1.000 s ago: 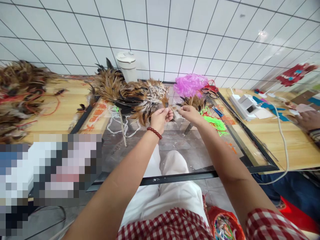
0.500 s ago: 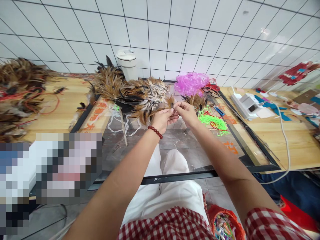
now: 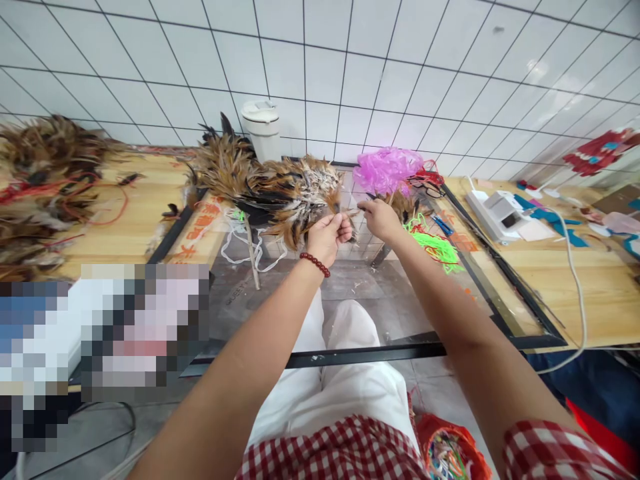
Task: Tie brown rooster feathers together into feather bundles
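Observation:
My left hand [image 3: 327,237], with a red bead bracelet [image 3: 315,265] at the wrist, is closed in a pinch over the glass tabletop. A small brown feather [image 3: 333,197] stands up from its fingertips. My right hand [image 3: 381,220] is a short way to the right, its thumb and forefinger pressed together. Something thin shows at its fingertips, too small to name. Close behind my left hand lies a big heap of brown, black and white feathers [image 3: 285,187]. A smaller bunch of feathers [image 3: 401,203] sits partly hidden behind my right hand.
Bright green cords [image 3: 440,252], blue-handled snips [image 3: 443,225] and a pink plastic bag [image 3: 385,167] lie to the right. White string [image 3: 235,245] and a stick [image 3: 253,253] lie left. A white lidded cup [image 3: 262,130] stands by the wall. The glass has a black frame [image 3: 360,355].
My hands were together at the fingertips and have moved apart, my right hand going right. My left hand has turned and its fingers have curled in. The view has shifted slightly.

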A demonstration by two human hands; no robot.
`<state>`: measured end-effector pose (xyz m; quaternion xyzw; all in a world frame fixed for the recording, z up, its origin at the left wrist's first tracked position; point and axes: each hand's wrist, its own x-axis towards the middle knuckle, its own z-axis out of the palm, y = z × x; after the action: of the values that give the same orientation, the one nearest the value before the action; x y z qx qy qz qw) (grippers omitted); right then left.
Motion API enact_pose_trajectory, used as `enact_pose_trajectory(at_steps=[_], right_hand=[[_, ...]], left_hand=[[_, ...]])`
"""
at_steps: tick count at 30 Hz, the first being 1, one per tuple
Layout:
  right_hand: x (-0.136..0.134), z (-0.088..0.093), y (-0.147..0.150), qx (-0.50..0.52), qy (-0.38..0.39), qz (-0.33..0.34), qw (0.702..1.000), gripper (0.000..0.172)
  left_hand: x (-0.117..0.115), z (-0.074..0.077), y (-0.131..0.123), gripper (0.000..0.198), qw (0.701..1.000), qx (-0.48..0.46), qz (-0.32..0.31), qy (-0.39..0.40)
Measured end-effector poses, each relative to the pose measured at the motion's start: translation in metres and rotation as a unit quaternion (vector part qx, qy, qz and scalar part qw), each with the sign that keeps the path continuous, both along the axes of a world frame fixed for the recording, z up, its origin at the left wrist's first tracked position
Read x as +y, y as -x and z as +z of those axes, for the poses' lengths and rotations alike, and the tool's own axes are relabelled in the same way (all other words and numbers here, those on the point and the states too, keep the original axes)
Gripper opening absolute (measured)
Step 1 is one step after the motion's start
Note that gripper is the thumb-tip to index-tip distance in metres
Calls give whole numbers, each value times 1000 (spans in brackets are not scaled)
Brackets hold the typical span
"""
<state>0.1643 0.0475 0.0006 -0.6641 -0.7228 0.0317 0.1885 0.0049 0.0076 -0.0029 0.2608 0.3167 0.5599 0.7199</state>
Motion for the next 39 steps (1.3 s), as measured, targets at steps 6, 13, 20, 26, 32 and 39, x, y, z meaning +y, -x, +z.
enact_pose_trajectory(at_steps=[6, 13, 20, 26, 32, 39], right_hand=[[10, 5, 5, -63, 55, 7, 997, 22], [-22, 16, -1, 437, 112, 23, 892, 17], [-33, 7, 20, 586, 104, 115, 795, 28], [-31, 3, 28, 529, 19, 142, 837, 22], [-25, 0, 25, 432, -18, 118, 894, 20], [-30, 0, 0, 43, -12, 35, 998, 20]], left_hand=[[2, 3, 4, 9, 999, -14, 46, 21], [-1, 2, 2, 10, 1000, 17, 26, -2], [-5, 5, -2, 10, 996, 83, -11, -6], [-4, 4, 0, 12, 994, 103, -29, -16], [-1, -1, 0, 17, 991, 121, -32, -52], [6, 2, 6, 10, 995, 37, 92, -26]])
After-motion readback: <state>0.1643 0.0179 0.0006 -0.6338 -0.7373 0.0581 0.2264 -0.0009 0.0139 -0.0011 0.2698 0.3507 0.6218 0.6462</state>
